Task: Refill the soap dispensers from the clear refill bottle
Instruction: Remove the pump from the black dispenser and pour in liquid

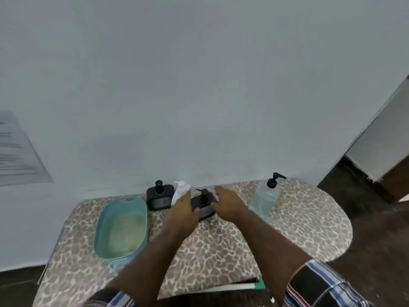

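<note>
Black dispenser (202, 206) between L hand (184, 208) & R hand (228, 204); fingers straight, flanking it; touching or not, can't tell.

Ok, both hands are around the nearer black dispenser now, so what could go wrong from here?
1. The white bottle stands right behind the left hand; a nudge might topple it.
2. The black dispenser between both hands may tip while handled.
3. The clear refill bottle stands close to the right hand, so an arm swing could knock it.
</note>
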`<move>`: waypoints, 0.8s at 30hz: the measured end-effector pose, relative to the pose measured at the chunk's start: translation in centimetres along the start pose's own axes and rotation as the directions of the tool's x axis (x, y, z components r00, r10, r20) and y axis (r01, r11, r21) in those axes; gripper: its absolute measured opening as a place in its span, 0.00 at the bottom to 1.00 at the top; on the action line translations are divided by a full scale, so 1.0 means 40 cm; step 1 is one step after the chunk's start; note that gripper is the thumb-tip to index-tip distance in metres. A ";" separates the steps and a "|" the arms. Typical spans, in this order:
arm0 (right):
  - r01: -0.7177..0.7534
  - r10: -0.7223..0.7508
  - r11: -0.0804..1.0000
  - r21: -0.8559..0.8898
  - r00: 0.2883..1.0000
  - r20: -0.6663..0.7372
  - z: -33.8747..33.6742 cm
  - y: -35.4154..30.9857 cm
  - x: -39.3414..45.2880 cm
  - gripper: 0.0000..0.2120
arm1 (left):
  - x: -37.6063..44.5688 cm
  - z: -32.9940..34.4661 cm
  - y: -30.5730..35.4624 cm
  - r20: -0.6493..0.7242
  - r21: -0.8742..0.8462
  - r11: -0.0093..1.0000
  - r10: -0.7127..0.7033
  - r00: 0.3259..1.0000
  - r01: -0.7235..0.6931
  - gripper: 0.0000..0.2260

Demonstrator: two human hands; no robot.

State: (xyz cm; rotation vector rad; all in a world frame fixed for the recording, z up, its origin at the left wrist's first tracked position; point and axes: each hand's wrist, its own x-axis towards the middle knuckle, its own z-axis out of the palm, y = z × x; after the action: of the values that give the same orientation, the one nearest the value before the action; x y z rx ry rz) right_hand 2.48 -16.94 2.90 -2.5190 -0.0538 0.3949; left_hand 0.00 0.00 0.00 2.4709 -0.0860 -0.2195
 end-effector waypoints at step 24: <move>0.120 -0.119 0.992 0.042 0.993 -0.017 0.108 0.053 0.216 0.13 | 0.139 0.127 -0.076 -0.072 0.026 0.997 -0.066 0.995 0.068 0.30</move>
State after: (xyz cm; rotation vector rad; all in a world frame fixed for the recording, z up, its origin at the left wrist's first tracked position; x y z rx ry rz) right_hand 9.38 -15.26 -3.98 -2.4617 -0.1876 0.3265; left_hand 4.60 -1.32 -6.57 2.5094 0.0241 -0.1600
